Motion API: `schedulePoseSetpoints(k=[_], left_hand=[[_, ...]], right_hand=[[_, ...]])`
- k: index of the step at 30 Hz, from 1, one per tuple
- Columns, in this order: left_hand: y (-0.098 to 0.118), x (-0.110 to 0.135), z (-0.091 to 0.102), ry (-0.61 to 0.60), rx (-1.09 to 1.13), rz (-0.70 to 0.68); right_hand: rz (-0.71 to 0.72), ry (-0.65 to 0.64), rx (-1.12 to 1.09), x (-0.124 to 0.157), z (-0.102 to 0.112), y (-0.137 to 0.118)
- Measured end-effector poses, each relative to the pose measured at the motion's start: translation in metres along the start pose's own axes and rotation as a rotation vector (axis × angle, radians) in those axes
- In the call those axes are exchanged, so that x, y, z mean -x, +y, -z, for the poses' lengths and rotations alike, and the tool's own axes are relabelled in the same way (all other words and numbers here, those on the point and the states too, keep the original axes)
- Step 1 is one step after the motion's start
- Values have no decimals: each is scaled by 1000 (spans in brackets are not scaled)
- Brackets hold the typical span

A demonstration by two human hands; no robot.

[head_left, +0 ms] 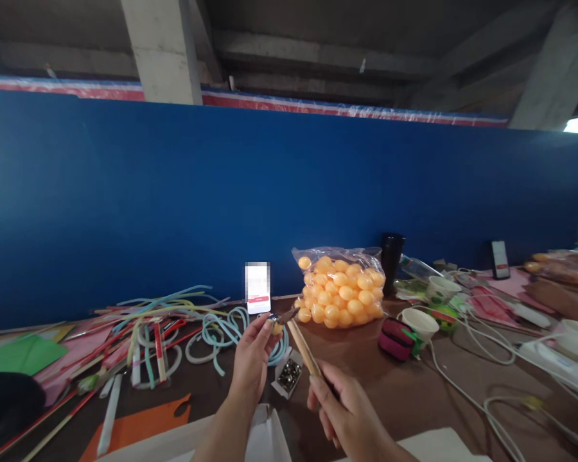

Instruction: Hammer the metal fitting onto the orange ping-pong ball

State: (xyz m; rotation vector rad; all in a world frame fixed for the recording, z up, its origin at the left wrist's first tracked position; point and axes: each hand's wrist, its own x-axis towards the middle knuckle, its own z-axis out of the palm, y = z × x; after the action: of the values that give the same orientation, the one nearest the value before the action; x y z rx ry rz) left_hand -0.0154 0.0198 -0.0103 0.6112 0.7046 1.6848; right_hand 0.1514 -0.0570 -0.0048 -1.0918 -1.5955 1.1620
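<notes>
Item 1: your left hand (251,353), bare from fingertips to wrist; slender thumb (262,333), fingers partly hidden from this viewpoint. Item 2: your left forearm (227,420), bare along its whole visible length; smooth outline, narrow at the wrist, broader toward the lower edge of the view, where it is cut off. Item 3: your right hand (344,404), likewise bare; rounded back, tapering thumb, remaining fingers partly hidden. Item 4: your right wrist (378,443), bare, a short stretch showing above the lower edge. Fingernails, both hands: too small to read in detail.
</notes>
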Motion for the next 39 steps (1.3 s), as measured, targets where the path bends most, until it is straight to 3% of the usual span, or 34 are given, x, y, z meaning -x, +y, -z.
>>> schedulePoseSetpoints(k=[15, 21, 24, 39], left_hand=[[0, 0, 1, 15, 86, 39], [1, 0, 4, -46, 225, 58], [2, 1, 4, -30, 255, 95], [8, 6, 0, -108, 264, 109]], right_hand=[[12, -31, -10, 2, 0, -3], [54, 90, -181, 6, -2, -8], [64, 87, -205, 7, -3, -10], [150, -24, -9, 10, -2, -10]])
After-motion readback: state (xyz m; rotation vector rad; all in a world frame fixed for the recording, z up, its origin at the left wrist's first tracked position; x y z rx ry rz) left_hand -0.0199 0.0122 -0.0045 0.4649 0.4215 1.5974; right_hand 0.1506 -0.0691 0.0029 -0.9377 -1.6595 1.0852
